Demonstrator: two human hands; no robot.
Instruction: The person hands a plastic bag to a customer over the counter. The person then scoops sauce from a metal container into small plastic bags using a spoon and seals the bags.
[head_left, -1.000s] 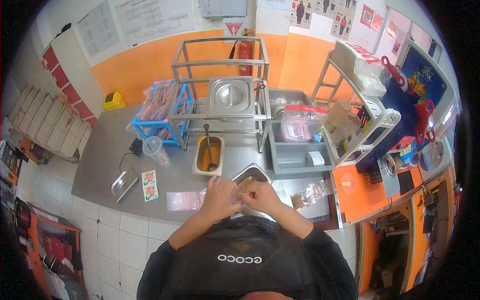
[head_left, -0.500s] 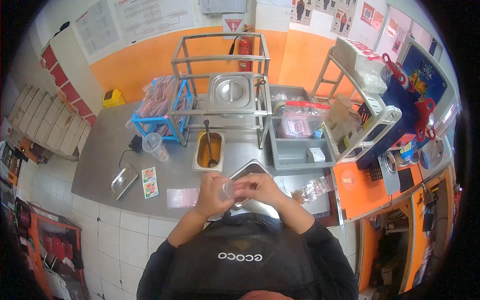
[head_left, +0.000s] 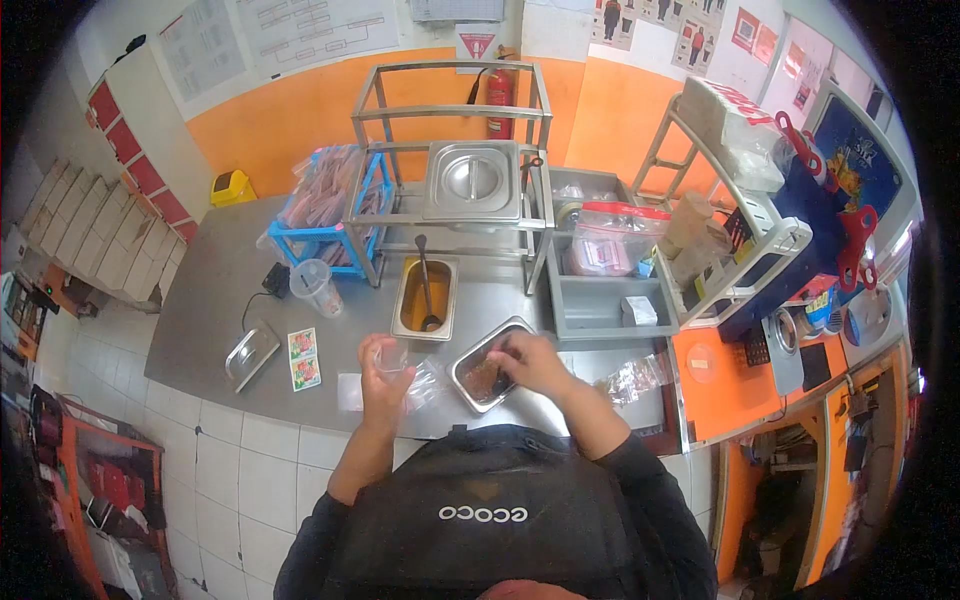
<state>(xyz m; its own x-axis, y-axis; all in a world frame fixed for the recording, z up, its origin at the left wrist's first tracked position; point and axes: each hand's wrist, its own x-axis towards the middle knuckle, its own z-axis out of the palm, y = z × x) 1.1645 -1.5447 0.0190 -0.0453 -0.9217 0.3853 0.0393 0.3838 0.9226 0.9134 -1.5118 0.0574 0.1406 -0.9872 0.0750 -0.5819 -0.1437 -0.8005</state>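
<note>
My left hand (head_left: 380,395) is wrapped round a small clear plastic cup (head_left: 391,358), held above the near part of the steel counter. My right hand (head_left: 537,367) reaches over a small steel pan (head_left: 462,388) with reddish-brown contents (head_left: 482,380). Its fingertips are pinched together at the contents, and what lies between them is hidden. Clear plastic bags (head_left: 430,385) lie between the left hand and the pan. Behind stands another steel pan (head_left: 452,325) with amber liquid and a dark ladle (head_left: 426,290) leaning in it.
A steel rack (head_left: 455,145) bears a lidded pan (head_left: 473,180). A blue basket (head_left: 310,245) of wrapped packets and a clear cup (head_left: 318,290) stand left. Grey trays (head_left: 610,320) are at right. A steel lid (head_left: 250,357) and printed cards (head_left: 304,358) lie at left.
My hands have moved apart: the left went left with the clear cup, and the right moved to the contents of the steel pan. The view has shifted slightly.
</note>
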